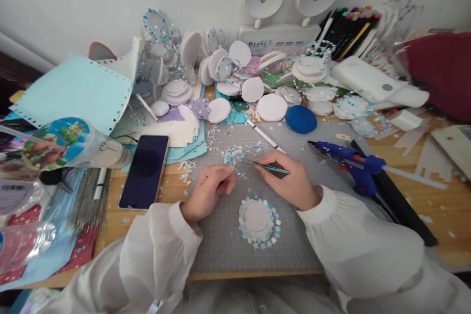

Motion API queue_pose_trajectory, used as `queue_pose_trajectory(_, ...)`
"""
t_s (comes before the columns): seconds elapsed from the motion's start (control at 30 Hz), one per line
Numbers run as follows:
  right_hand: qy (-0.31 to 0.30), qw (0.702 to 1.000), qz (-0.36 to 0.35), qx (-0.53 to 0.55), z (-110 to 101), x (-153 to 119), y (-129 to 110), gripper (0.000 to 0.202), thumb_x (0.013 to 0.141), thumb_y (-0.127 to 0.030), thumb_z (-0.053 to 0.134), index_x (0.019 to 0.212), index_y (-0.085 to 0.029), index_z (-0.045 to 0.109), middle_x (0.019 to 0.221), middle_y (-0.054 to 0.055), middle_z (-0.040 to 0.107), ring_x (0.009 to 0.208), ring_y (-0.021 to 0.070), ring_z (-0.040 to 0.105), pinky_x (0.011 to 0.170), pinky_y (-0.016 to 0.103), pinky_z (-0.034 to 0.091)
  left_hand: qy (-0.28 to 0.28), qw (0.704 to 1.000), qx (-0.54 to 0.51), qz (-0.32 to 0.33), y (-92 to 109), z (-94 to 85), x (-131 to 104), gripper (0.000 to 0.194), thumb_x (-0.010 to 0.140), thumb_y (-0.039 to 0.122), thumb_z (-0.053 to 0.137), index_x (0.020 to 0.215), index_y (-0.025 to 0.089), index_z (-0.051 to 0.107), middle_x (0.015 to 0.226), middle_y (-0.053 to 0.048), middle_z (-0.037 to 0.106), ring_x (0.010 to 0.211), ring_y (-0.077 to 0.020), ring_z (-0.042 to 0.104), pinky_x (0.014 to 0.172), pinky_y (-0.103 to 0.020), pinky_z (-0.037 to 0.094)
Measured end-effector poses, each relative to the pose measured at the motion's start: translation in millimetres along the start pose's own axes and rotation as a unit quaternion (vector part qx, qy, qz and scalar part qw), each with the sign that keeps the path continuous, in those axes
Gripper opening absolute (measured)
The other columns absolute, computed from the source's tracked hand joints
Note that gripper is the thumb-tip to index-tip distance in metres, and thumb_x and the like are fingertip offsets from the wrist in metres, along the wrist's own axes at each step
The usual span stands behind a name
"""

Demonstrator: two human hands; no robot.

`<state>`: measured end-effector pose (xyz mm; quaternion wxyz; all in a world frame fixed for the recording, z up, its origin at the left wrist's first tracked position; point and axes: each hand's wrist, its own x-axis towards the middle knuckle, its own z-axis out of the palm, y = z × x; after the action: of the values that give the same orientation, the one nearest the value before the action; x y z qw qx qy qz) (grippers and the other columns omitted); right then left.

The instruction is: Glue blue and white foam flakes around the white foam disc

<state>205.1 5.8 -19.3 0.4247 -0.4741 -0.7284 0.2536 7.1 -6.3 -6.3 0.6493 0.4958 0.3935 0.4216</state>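
Pinched in my right hand (285, 176) is a pair of tweezers (272, 168), its tips pointing left over a small heap of blue and white paper flowers (234, 153). My left hand (213, 187) rests on the grey cutting mat (221, 250) just left of the heap, fingers curled in; whether anything is between them is hidden. Below and between both hands lies a white round disc (256, 218) ringed by small blue and white flowers. Beyond the tweezers a white pen (265, 136) lies slantwise on the mat.
A blue glue gun (349, 159) lies at the right, beside a black bar (405, 206). On the left are a phone (144, 171), a tipped plastic cup (62, 140) and light blue paper (79, 91). White discs and flower rings crowd the back, with a round blue lid (300, 118).
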Motion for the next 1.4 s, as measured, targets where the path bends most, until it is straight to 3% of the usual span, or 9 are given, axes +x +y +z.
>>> queue_pose_trajectory(0.2, 0.012, 0.999, 0.032, 0.018, -1.9, 0.9, -2.5, 0.006, 0.079, -0.023, 0.065, 0.076, -0.022, 0.060, 0.076, 0.003, 0.070, 0.071, 0.0175, 0.066, 0.064, 0.029, 0.054, -0.001, 1.000, 0.008, 0.005, 0.8, 0.1, -0.4, 0.047, 0.088, 0.037, 0.043, 0.046, 0.016, 0.042, 0.047, 0.002, 0.035, 0.047, -0.0090, 0.029, 0.049, -0.029, 0.020)
queue_pose_trajectory(0.37, 0.027, 0.986, 0.132, 0.095, -7.5, 5.3, -1.9, 0.015, 0.074, -0.031, 0.072, 0.072, -0.020, 0.063, 0.069, 0.002, 0.069, 0.062, 0.0164, 0.065, 0.056, 0.028, 0.052, -0.006, 1.000, 0.010, 0.000, -0.8, -1.0, -0.3, 0.048, 0.089, 0.039, 0.042, 0.047, 0.016, 0.043, 0.048, 0.001, 0.037, 0.048, -0.0096, 0.030, 0.050, -0.029, 0.020)
queue_pose_trajectory(0.47, 0.033, 0.958, 0.204, 0.200, -11.2, 8.3, 0.0, 0.019, 0.068, -0.033, 0.077, 0.071, -0.019, 0.064, 0.060, 0.000, 0.065, 0.054, 0.0134, 0.060, 0.051, 0.026, 0.048, -0.002, 1.000, 0.000, 0.003, -0.7, -0.7, -0.6, 0.047, 0.088, 0.039, 0.045, 0.048, 0.016, 0.044, 0.049, 0.002, 0.036, 0.048, -0.0094, 0.029, 0.050, -0.028, 0.021)
queue_pose_trajectory(0.6, 0.027, 0.892, 0.264, 0.366, -14.1, 10.8, -1.5, 0.026, 0.062, -0.035, 0.080, 0.069, -0.021, 0.060, 0.057, -0.004, 0.059, 0.052, 0.0111, 0.055, 0.051, 0.025, 0.047, -0.001, 0.999, -0.045, -0.015, -1.3, 0.1, -0.3, 0.039, 0.087, 0.038, 0.051, 0.056, 0.014, 0.051, 0.048, 0.005, 0.029, 0.046, -0.0078, 0.023, 0.047, -0.026, 0.016)
queue_pose_trajectory(0.7, 0.003, 0.869, 0.278, 0.410, -15.8, 10.7, -5.0, 0.028, 0.062, -0.035, 0.081, 0.070, -0.022, 0.057, 0.058, -0.005, 0.057, 0.052, 0.0107, 0.054, 0.052, 0.027, 0.047, -0.001, 0.998, -0.067, -0.021, -2.6, 0.9, 0.2, 0.028, 0.087, 0.037, 0.055, 0.071, 0.014, 0.057, 0.049, 0.007, 0.028, 0.045, -0.0065, 0.020, 0.046, -0.024, 0.013)
queue_pose_trajectory(0.9, -0.020, 0.868, 0.270, 0.416, -17.0, 8.1, -11.1, 0.027, 0.062, -0.034, 0.081, 0.068, -0.021, 0.058, 0.064, -0.003, 0.061, 0.052, 0.0104, 0.053, 0.050, 0.026, 0.045, -0.004, 1.000, -0.019, 0.014, -1.1, 2.6, 0.3, 0.019, 0.083, 0.033, 0.065, 0.095, 0.019, 0.060, 0.055, 0.008, 0.033, 0.048, -0.0058, 0.026, 0.047, -0.021, 0.020)
queue_pose_trajectory(1.2, -0.017, 0.869, 0.272, 0.414, -17.1, 7.4, -16.7, 0.025, 0.060, -0.031, 0.083, 0.065, -0.019, 0.062, 0.060, -0.002, 0.062, 0.051, 0.0094, 0.052, 0.050, 0.025, 0.041, 0.038, 0.999, -0.010, 0.037, -6.9, 3.1, 2.5, 0.015, 0.079, 0.031, 0.070, 0.085, 0.017, 0.067, 0.051, 0.008, 0.034, 0.048, -0.0051, 0.026, 0.048, -0.021, 0.021)
queue_pose_trajectory(1.4, -0.014, 0.879, 0.272, 0.392, -16.5, 6.2, -12.6, 0.023, 0.062, -0.030, 0.083, 0.067, -0.019, 0.064, 0.059, -0.002, 0.062, 0.055, 0.0104, 0.053, 0.053, 0.025, 0.040, 0.062, 0.997, -0.044, 0.014, -7.8, 0.8, 3.6, 0.018, 0.079, 0.034, 0.070, 0.081, 0.017, 0.066, 0.052, 0.007, 0.035, 0.049, -0.0054, 0.028, 0.048, -0.022, 0.019)
